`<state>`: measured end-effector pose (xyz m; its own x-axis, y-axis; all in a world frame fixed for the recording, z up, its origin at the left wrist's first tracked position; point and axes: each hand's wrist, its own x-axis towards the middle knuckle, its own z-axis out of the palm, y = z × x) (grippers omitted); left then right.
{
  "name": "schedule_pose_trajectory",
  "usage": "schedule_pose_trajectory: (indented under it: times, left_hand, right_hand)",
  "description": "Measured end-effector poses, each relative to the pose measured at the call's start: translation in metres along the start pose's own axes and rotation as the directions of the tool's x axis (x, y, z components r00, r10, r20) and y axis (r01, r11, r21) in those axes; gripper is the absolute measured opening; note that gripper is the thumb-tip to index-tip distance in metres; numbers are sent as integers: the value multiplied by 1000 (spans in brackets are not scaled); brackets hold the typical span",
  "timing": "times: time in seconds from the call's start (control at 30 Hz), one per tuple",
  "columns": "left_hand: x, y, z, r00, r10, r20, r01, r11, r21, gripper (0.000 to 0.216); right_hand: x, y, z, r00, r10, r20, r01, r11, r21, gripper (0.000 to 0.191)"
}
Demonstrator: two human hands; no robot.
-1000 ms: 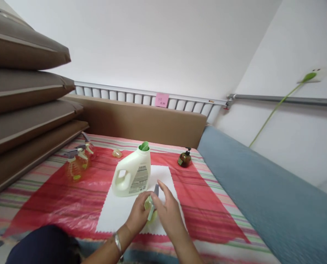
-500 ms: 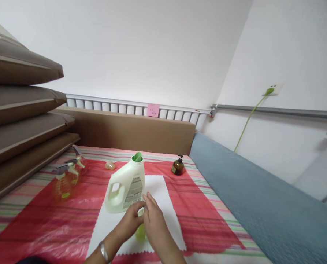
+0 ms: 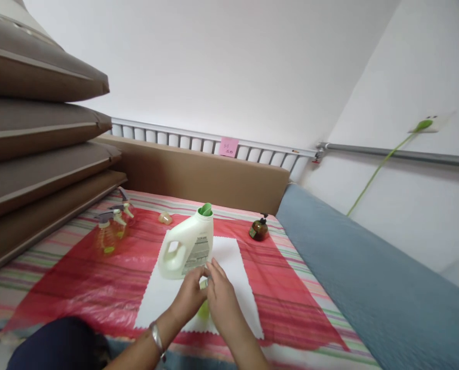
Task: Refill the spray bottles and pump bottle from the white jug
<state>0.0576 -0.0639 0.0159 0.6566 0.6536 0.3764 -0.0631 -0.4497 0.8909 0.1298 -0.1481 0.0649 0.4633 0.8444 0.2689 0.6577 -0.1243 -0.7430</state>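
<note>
A small clear bottle with yellow-green contents (image 3: 203, 310) stands on the white cloth (image 3: 226, 250), its top covered by my fingers. My left hand (image 3: 189, 294), with a silver bangle at the wrist, pinches around the bottle's neck. From the other side my right hand (image 3: 222, 297) closes over the bottle top, fingers together. What lies between the fingertips is hidden. Just beyond the hands rises a big pale-green detergent jug (image 3: 191, 246), upright, with a green spout (image 3: 205, 209) showing in its mouth.
Several spray bottles (image 3: 106, 237) stand on the red plastic sheet (image 3: 86, 277) at left. A small translucent cap-like piece (image 3: 165, 218) lies behind the jug. A brown pump bottle (image 3: 259, 229) is at right. Stacked cushions (image 3: 44, 123) and a blue padded panel (image 3: 352, 262) flank the surface.
The camera view has shifted, so the scene sits further right and slightly higher, and a dark rounded shape shows at lower left. Both hands keep their place around the small bottle.
</note>
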Motion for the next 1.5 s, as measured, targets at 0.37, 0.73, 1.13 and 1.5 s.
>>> schedule_pose_trajectory:
  times: [0.37,0.73,1.13,1.5]
  left_hand:
    - [-5,-5,1,995,-32,-91,35,999,33,25]
    - [-4,4,2,997,-14,-82,13,1000,-15,34]
    - [-7,5,2,994,16,-112,-8,998,66,34]
    - [-6,2,1,997,52,-60,-50,998,38,35]
  right_hand:
    - [0,6,0,1000,-13,2,13,1000,24,48]
    - [1,2,1,999,-8,36,9,1000,-10,50]
    - [-2,4,3,999,-45,-7,45,999,19,48]
    - [-3,4,6,999,-42,3,42,999,4,49]
